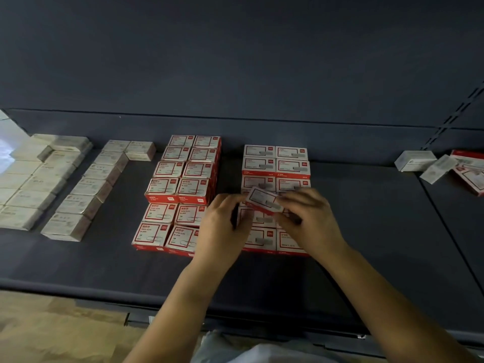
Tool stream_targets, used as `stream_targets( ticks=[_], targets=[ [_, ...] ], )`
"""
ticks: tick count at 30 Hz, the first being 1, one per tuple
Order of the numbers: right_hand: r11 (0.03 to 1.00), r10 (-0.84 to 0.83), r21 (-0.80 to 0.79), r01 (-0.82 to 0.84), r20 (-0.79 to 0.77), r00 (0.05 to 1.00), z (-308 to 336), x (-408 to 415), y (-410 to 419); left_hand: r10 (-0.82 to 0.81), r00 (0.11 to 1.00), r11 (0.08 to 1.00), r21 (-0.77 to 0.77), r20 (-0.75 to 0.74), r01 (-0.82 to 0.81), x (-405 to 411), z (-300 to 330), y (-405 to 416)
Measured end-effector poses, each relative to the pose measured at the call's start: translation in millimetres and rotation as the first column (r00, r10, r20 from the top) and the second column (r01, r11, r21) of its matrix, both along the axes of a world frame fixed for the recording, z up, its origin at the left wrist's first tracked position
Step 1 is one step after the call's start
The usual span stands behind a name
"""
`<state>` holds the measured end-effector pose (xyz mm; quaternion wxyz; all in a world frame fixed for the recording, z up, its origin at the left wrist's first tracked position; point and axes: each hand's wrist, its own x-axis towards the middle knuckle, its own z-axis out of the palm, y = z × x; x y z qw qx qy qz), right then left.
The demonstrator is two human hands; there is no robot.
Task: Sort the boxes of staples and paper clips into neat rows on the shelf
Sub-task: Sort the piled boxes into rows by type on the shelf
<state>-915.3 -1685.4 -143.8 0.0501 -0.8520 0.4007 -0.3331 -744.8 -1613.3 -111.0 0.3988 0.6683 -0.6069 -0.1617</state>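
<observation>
Small red-and-white box [264, 200] is up in the air between both hands, tilted, right above the right-hand block of red-and-white boxes [276, 163]. Not resting on the stack as far as I can see.

Left hand [222, 226]: fingers curled, tips pinching the box's left end. Right hand [309, 218]: fingers curled over the box's right end, gripping it from that side. Neither hand is spread; exact thumb placement is hidden behind the box.

Layout on the dark shelf [366, 231]:
- Block under the hands: two columns of boxes, white tops with red fronts, running back toward the shelf wall. The near rows are partly covered by the hands.
- Just left of it, small gap between: second red block [180, 179], two columns, back rows stacked higher than the front two rows.
- Further left: a single row of white boxes [89, 189] running diagonally, with one extra box beside its far end.
- Far left edge: a wider group of white boxes [34, 179], washed out by glare.
- Far right, well apart: a few loose boxes [442, 166], white and red, lying crooked.
</observation>
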Motion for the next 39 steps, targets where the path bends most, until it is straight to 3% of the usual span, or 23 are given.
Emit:
stream_targets(
  ticks=[2,4,10,17,26,34,39],
  targets=[
    [0.997,-0.037,-0.062,0.034,-0.037,0.999,0,6,-8,-0.043,0.992,0.998,0.057,0.116,0.036,-3,-5,0],
    [0.994,-0.063,-0.096,0.057,-0.062,0.996,3,12,-18,-0.077,0.987,0.993,0.105,0.14,0.063,-5,-10,1],
    [0.989,-0.059,-0.136,0.057,-0.007,0.998,-3,19,-43,-0.075,0.99,0.993,0.103,0.123,0.062,-3,-11,1],
    [0.99,-0.006,-0.139,0.006,0.006,1.0,-2,18,-43,-0.068,0.998,0.994,0.087,0.003,0.067,-5,-18,7],
    [0.999,0.022,-0.047,-0.026,-0.083,0.996,11,21,-43,-0.062,0.997,0.992,0.108,0.042,0.057,-6,-14,5],
    [0.998,-0.023,-0.058,0.026,0.038,0.999,-1,-26,-8,-0.126,0.939,0.99,-0.026,0.319,0.141,-39,-4,-12],
    [0.985,-0.169,-0.011,0.17,0.081,0.982,-8,-90,5,-0.2,0.874,0.975,0.002,0.443,0.222,-76,-19,-31]
  ],
)
